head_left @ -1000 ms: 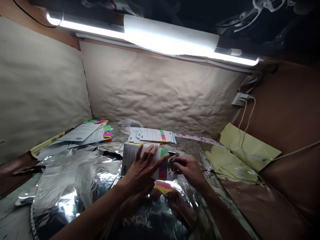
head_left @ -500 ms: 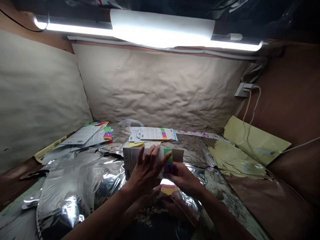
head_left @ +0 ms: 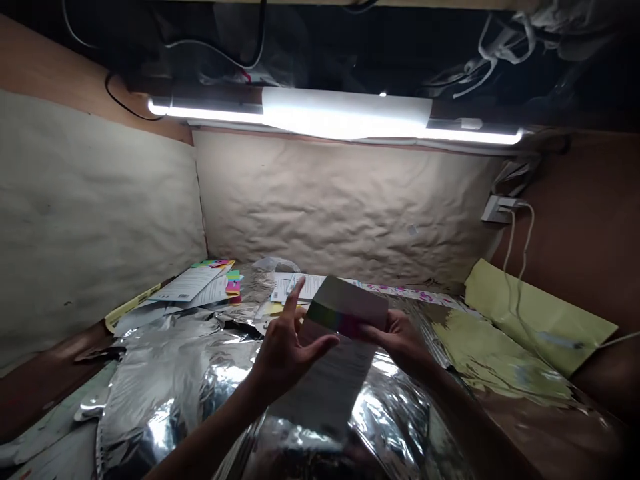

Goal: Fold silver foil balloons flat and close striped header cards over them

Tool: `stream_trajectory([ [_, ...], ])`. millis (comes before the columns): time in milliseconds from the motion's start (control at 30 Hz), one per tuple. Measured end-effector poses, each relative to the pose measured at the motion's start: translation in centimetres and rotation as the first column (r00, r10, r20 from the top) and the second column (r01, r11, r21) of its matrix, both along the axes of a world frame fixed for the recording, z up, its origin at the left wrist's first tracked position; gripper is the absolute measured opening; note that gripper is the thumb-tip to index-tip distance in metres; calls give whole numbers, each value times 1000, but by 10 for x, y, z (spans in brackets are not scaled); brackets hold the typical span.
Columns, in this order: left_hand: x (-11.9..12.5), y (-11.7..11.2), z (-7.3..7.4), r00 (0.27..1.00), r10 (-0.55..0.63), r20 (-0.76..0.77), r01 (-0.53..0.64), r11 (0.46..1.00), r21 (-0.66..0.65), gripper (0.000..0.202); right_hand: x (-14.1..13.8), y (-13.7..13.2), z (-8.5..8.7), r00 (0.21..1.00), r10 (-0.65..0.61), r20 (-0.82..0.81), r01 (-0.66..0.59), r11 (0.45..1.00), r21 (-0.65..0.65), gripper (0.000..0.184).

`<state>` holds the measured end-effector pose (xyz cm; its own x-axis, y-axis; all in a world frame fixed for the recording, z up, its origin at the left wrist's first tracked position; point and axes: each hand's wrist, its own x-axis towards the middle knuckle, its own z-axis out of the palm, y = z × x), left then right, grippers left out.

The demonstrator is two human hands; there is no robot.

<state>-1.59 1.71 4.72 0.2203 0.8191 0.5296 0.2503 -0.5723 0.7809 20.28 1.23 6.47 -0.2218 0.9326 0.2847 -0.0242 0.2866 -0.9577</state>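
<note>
A flat printed carton [head_left: 350, 301] with a band of coloured stripes is tilted in front of me, its plain flap end uppermost and its lower part in shadow. My right hand [head_left: 397, 333] is closed on its right edge, thumb on the near face. At the left edge is my left hand [head_left: 290, 350], index finger raised and thumb stretched out over the near face. Its index finger and thumb are wide apart; its other fingers are partly hidden. Behind the carton lie white printed sheets or flat cartons [head_left: 283, 288], partly covered by it.
Silvery foil sheeting [head_left: 150, 373] covers the worktop and reflects the lamp. More striped printed pieces [head_left: 195, 285] are piled at the left. Yellow sheets [head_left: 530, 313] lie at the right below a socket with cables [head_left: 500, 209]. A tube light [head_left: 345, 115] hangs across the top.
The carton has turned from lying sideways to standing with its flap end up. My left hand has shifted from across its face to its left edge, index finger raised. The view has tilted upward.
</note>
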Motion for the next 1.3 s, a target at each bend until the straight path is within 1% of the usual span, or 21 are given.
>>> stream_trajectory([
  [33, -3, 3, 2, 983, -137, 123, 155, 976, -152, 75, 3, 4, 7, 995, 95, 45, -93, 995, -34, 37],
  [67, -4, 7, 2, 941, -231, 246, 292, 922, -254, 63, 4, 9, 13, 981, 177, 80, -172, 982, -72, 37],
  [100, -5, 11, 0, 894, -272, 356, 387, 868, -310, 54, 3, 13, 16, 965, 240, 103, -229, 968, -106, 37],
  [133, -6, 15, -3, 858, -267, 439, 435, 832, -345, 47, 0, 17, 18, 954, 278, 115, -262, 956, -133, 36],
  [200, -6, 24, -12, 827, -188, 529, 434, 812, -391, 39, -7, 25, 14, 954, 283, 96, -267, 952, -149, 34],
  [300, -7, 33, -22, 821, -96, 563, 385, 821, -422, 36, -18, 34, 1, 972, 234, 25, -229, 966, -119, 35],
  [400, -10, 39, -26, 825, -119, 552, 369, 854, -367, 35, -21, 41, -11, 974, 224, 21, -222, 971, -88, 29],
  [467, -13, 44, -29, 849, -170, 499, 372, 865, -338, 31, -18, 46, -17, 975, 212, 61, -208, 975, -73, 24],
  [567, -16, 52, -37, 888, -249, 386, 399, 835, -379, 28, -9, 51, -27, 968, 183, 174, -182, 983, -22, 18],
  [667, -16, 58, -48, 907, -291, 305, 402, 814, -419, 28, 1, 50, -43, 959, 163, 233, -176, 984, 38, 23],
  [733, -13, 58, -55, 912, -307, 270, 401, 805, -438, 29, 8, 45, -58, 964, 132, 231, -140, 990, 20, 25],
  [800, -7, 53, -61, 926, -311, 213, 377, 796, -473, 30, 14, 38, -70, 968, 58, 246, -52, 998, -28, 24],
  [833, -4, 49, -64, 938, -310, 157, 347, 802, -486, 30, 17, 34, -75, 962, 7, 272, 4, 999, -41, 24],
  [867, 0, 45, -66, 948, -309, 75, 305, 821, -482, 28, 18, 30, -79, 950, -33, 310, 48, 998, -41, 23],
  [900, 3, 41, -67, 954, -296, -38, 247, 855, -456, 25, 19, 26, -81, 932, -56, 357, 70, 997, -27, 23],
  [933, 5, 38, -68, 948, -267, -174, 178, 897, -405, 20, 19, 23, -82, 909, -52, 413, 60, 998, -5, 23],
  [1000, 8, 33, -69, 889, -175, -423, 63, 962, -265, 13, 17, 19, -82, 843, 3, 538, -17, 1000, 21, 29],
  [1067, 9, 32, -69, 816, -103, -569, 11, 987, -162, 14, 12, 16, -83, 739, 17, 673, -60, 997, 40, 29],
  [1167, 7, 33, -69, 746, -81, -661, 39, 996, -78, 17, 5, 12, -85, 540, -95, 837, -50, 988, 145, 6],
  [1233, 7, 34, -69, 702, -60, -709, 74, 997, -11, 17, 1, 8, -88, 426, -197, 883, -92, 962, 258, 5],
  [1300, 7, 33, -70, 661, -51, -749, 126, 991, 43, 15, -2, 3, -90, 345, -293, 891, -154, 919, 362, 7],
])
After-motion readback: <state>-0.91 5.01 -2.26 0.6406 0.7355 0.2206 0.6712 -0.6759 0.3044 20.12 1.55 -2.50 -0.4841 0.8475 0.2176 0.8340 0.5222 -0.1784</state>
